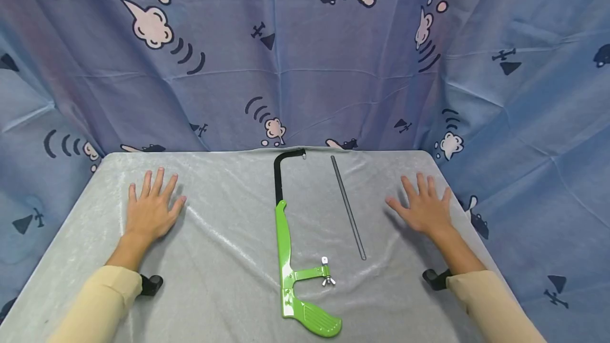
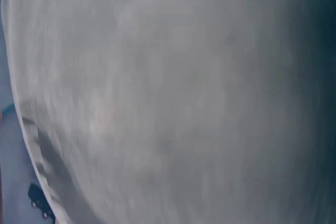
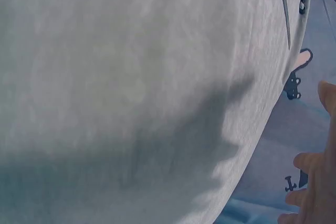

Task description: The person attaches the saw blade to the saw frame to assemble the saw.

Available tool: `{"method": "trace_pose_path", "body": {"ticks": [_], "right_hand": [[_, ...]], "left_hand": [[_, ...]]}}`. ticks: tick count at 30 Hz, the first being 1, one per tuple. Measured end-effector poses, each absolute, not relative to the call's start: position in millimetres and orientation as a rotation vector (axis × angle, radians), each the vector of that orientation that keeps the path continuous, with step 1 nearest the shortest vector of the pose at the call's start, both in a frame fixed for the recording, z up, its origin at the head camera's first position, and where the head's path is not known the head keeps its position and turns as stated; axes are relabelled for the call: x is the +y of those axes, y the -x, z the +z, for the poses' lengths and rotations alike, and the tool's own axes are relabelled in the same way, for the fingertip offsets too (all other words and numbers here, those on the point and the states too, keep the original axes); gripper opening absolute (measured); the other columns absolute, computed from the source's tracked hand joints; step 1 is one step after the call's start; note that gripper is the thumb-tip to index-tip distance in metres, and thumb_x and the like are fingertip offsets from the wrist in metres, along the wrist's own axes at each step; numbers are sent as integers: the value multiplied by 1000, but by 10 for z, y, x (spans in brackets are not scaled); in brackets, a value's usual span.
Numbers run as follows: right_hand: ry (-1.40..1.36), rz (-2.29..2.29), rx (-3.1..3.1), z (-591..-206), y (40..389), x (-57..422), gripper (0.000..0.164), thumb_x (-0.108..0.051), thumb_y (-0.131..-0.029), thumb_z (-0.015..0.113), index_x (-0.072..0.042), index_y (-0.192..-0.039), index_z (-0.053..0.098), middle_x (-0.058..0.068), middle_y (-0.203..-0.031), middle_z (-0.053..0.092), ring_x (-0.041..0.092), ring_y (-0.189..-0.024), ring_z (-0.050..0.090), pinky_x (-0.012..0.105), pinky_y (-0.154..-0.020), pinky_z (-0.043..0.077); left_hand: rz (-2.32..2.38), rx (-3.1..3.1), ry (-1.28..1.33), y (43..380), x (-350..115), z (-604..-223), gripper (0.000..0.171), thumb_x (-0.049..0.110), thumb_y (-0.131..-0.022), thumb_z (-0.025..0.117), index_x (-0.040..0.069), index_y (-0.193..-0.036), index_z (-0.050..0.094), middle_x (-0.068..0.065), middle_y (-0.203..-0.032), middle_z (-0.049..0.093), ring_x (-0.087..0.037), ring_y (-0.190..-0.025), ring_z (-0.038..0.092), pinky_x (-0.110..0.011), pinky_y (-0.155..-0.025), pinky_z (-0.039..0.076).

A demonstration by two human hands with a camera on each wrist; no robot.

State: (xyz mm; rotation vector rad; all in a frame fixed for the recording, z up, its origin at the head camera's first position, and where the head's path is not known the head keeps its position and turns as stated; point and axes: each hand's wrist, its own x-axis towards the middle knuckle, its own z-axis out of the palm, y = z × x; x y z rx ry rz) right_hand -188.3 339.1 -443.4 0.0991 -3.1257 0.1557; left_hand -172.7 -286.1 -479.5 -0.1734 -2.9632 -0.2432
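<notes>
A hacksaw frame [image 1: 284,247] with a bright green handle and a black bent front bar lies on the cloth-covered table, without a blade between its ends. Right of it, a thin grey saw blade [image 1: 348,207] lies slightly slanted. My left hand [image 1: 151,209], fingers spread, is at the table's left side and holds nothing. On the other side my right hand [image 1: 426,208] is also spread and holds nothing; its shadow falls on the cloth. In the right wrist view, part of the blade [image 3: 284,9] shows near the table edge, with fingers [image 3: 310,161] at the right.
A pale grey cloth [image 1: 209,279] covers the table. Behind and beside it hangs a blue curtain [image 1: 229,57] with printed airplanes and clouds. Black wrist mounts [image 1: 151,285] stick out from both sleeves. The wing nut [image 1: 329,281] sits on the frame's green arm.
</notes>
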Motion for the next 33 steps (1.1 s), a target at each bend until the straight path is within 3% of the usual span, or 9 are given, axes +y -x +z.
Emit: {"method": "trace_pose_path", "body": {"ticks": [33], "right_hand": [[-292,230,-3125,-4628,1758,2860,79,-62,-96,47,-6,-151,37,30,-155,26,51,-144,17,75,-107,9]], "left_hand": [[-312,-2908,493,1709,-2005,-4855,63,46,-101,47,13,-153,38,-16,-162,24,-40,-149,16,-65,-114,9]]}}
